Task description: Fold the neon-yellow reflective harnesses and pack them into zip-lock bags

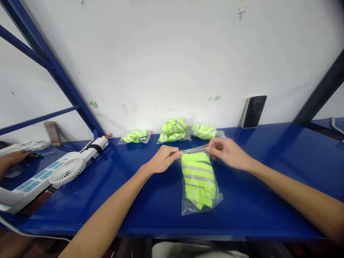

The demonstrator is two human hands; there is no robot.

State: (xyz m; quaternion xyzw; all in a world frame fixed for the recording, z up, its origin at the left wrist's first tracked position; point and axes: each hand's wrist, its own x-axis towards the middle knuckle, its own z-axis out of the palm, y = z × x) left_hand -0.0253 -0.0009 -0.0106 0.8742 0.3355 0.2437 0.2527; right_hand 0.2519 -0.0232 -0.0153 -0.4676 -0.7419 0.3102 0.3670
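A clear zip bag lies on the blue table, its zip edge toward the wall and its closed end toward me. Folded inside is a neon yellow fabric piece with grey stripes. My left hand pinches the bag's top left corner between thumb and fingers. At the top right corner, my right hand pinches the same zip edge, which is stretched between both hands. Whether the zip is sealed cannot be made out.
Several bagged yellow pieces sit along the wall. A dark-screened device leans at the back right. Leftward are a white fan, a power strip and blue frame bars. Another person's hand rests near a screwdriver.
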